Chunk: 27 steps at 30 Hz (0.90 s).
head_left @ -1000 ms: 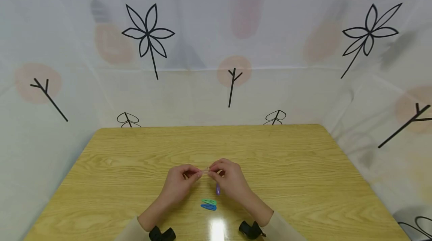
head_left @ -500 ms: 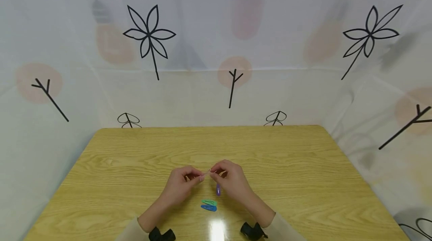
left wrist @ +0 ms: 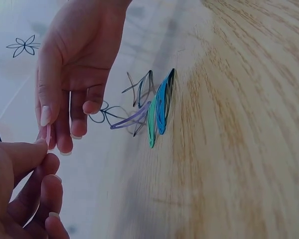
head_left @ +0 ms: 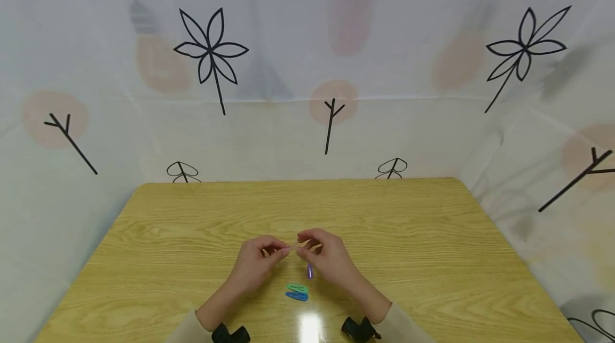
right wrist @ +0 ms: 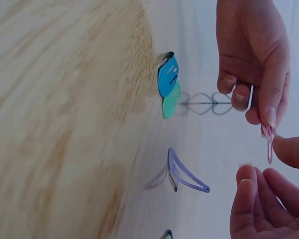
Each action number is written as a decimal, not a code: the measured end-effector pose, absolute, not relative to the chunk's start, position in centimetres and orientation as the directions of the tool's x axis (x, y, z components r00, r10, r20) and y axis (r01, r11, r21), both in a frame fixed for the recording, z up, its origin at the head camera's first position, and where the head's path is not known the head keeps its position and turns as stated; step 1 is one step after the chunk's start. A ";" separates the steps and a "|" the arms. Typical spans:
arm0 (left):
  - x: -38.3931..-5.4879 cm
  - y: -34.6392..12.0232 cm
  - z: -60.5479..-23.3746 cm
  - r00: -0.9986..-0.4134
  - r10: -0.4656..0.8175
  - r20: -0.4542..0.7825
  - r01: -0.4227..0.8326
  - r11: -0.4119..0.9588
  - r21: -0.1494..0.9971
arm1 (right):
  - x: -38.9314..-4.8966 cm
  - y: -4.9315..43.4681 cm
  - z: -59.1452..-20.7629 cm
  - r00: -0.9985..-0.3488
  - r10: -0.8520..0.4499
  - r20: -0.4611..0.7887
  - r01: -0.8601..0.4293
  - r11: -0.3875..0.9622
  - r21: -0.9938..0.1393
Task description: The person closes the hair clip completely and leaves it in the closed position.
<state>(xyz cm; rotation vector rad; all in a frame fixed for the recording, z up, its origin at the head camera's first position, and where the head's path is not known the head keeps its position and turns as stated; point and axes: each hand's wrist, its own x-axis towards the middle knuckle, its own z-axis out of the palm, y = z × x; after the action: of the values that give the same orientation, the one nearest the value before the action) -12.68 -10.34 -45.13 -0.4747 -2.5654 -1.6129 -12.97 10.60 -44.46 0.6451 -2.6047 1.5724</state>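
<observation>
Between the two hands, above the table, is a small pink snap hair clip (right wrist: 269, 144). My left hand (head_left: 257, 262) pinches one end of it between thumb and fingers. The thumb of my right hand (head_left: 329, 258) is at the clip's other end, while its fingers stand apart from the thumb, loosely bent. Below my right hand a purple hair clip (right wrist: 189, 174) lies on the table, its two arms spread apart. Nearer the body, a green hair clip (head_left: 298, 288) and a blue hair clip (head_left: 297, 296) lie side by side, touching or nearly so.
The wooden table (head_left: 408, 236) reaches back to a patterned cloth (head_left: 269, 140), which also hangs at both sides. At the bottom of the right wrist view a dark-edged small thing (right wrist: 167, 234) is cut off by the frame. Black camera mounts (head_left: 230, 333) sit on both wrists.
The right hand's index finger has lifted away from its thumb, off the pink clip. The left hand keeps its pinch. The clips on the table have not moved.
</observation>
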 end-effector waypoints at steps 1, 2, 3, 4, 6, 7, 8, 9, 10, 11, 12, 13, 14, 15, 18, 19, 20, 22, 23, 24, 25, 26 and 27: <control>-12.7 -10.3 -45.1 -0.949 0.221 0.224 0.298 0.400 0.867 | -13.0 10.6 -44.5 -0.913 -0.334 0.235 -0.363 0.401 -0.841; -12.6 -10.4 -45.1 -0.949 0.222 0.222 0.297 0.400 0.867 | -13.0 10.6 -44.6 -0.912 -0.336 0.234 -0.364 0.402 -0.840; -12.6 -10.4 -45.1 -0.949 0.224 0.221 0.296 0.400 0.868 | -13.0 10.6 -44.7 -0.912 -0.337 0.233 -0.364 0.403 -0.840; -12.6 -10.4 -45.0 -0.949 0.225 0.219 0.295 0.399 0.868 | -13.0 10.7 -44.7 -0.912 -0.338 0.234 -0.365 0.404 -0.839; -12.5 -10.3 -45.0 -0.949 0.229 0.217 0.295 0.399 0.868 | -13.0 10.7 -44.8 -0.911 -0.340 0.234 -0.366 0.406 -0.837; -12.5 -10.3 -44.9 -0.949 0.230 0.217 0.295 0.398 0.868 | -13.0 10.7 -44.8 -0.911 -0.340 0.234 -0.366 0.405 -0.838; -12.5 -10.3 -44.9 -0.948 0.231 0.217 0.296 0.401 0.867 | -13.0 10.7 -44.8 -0.910 -0.340 0.236 -0.368 0.406 -0.836; -12.5 -10.3 -44.9 -0.948 0.231 0.217 0.297 0.402 0.866 | -13.0 10.8 -44.8 -0.910 -0.340 0.239 -0.371 0.407 -0.835; -12.5 -10.3 -44.9 -0.948 0.232 0.216 0.296 0.402 0.867 | -12.9 10.8 -44.8 -0.910 -0.339 0.239 -0.371 0.405 -0.835; -12.4 -10.3 -44.9 -0.948 0.232 0.217 0.297 0.402 0.866 | -12.9 10.8 -44.8 -0.910 -0.339 0.239 -0.370 0.403 -0.837; -12.4 -10.3 -44.9 -0.948 0.232 0.216 0.296 0.403 0.866 | -12.9 10.8 -44.8 -0.911 -0.338 0.237 -0.368 0.402 -0.839; -12.4 -10.3 -45.0 -0.948 0.232 0.216 0.296 0.404 0.866 | -12.9 10.8 -44.8 -0.912 -0.337 0.236 -0.365 0.400 -0.841; -12.4 -10.3 -45.0 -0.948 0.232 0.215 0.296 0.406 0.865 | -12.9 10.7 -44.8 -0.913 -0.336 0.232 -0.361 0.397 -0.844; -12.5 -10.3 -45.0 -0.948 0.232 0.215 0.296 0.407 0.864 | -12.9 10.7 -44.8 -0.915 -0.334 0.226 -0.353 0.392 -0.850; -12.5 -10.4 -45.0 -0.948 0.231 0.220 0.299 0.411 0.861 | -13.0 10.6 -44.8 -0.920 -0.333 0.208 -0.331 0.371 -0.868; -12.6 -10.4 -45.0 -0.948 0.230 0.222 0.301 0.412 0.860 | -13.0 10.6 -44.8 -0.921 -0.334 0.203 -0.325 0.364 -0.873; -12.6 -10.5 -45.0 -0.947 0.230 0.224 0.303 0.413 0.859 | -13.0 10.6 -44.7 -0.921 -0.334 0.198 -0.319 0.357 -0.878; -12.6 -10.6 -44.9 -0.945 0.235 0.227 0.308 0.411 0.858 | -13.0 10.5 -44.7 -0.922 -0.338 0.191 -0.310 0.343 -0.887; -12.6 -10.6 -44.9 -0.943 0.239 0.231 0.313 0.408 0.857 | -13.0 10.5 -44.6 -0.921 -0.341 0.188 -0.306 0.335 -0.891; -12.6 -10.6 -44.9 -0.942 0.243 0.232 0.316 0.405 0.858 | -13.0 10.5 -44.6 -0.920 -0.346 0.183 -0.301 0.327 -0.896; -12.7 -10.6 -44.9 -0.941 0.247 0.232 0.317 0.403 0.858 | -13.0 10.5 -44.6 -0.919 -0.351 0.180 -0.299 0.322 -0.898; -12.7 -10.6 -44.8 -0.940 0.252 0.231 0.319 0.400 0.859 | -13.0 10.5 -44.5 -0.918 -0.356 0.177 -0.297 0.318 -0.900; -12.7 -10.6 -44.8 -0.939 0.255 0.230 0.319 0.397 0.861 | -12.9 10.5 -44.5 -0.916 -0.360 0.176 -0.297 0.315 -0.901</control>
<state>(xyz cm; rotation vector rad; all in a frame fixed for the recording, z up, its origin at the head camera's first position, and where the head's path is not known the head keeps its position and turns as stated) -12.69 -10.61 -44.83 -0.5294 -2.5742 -1.6071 -12.94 10.53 -44.52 0.6493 -2.5932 1.7571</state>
